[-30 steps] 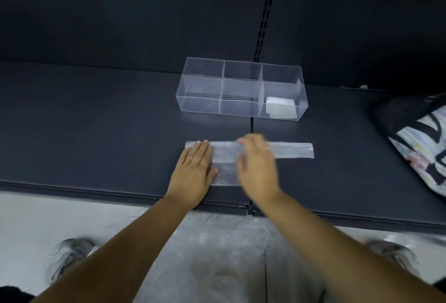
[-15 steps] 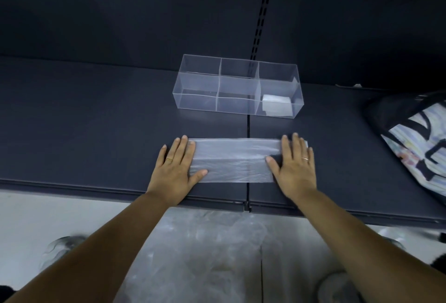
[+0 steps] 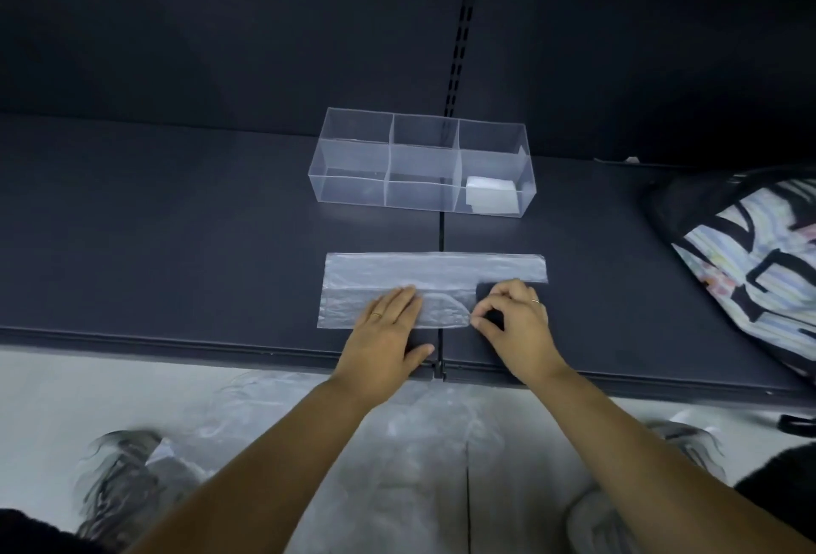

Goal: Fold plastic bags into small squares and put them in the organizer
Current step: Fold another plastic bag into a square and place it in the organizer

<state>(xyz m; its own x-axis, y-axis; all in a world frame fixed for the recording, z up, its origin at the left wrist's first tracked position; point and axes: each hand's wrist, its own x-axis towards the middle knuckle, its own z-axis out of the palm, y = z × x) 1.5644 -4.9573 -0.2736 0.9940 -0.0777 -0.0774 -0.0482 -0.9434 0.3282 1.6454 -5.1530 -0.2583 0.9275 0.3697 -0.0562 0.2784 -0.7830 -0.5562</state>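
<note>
Plastic bag [image 3: 435,273] is mid-fold: our left hand [image 3: 386,328] presses it flat, our right hand [image 3: 514,317] pinches its flap edge, one folded square [image 3: 491,196] already in the organizer [image 3: 353,156].

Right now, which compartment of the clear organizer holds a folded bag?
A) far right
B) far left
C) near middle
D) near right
D: the white folded bag lies in the near right compartment of the organizer.
</note>
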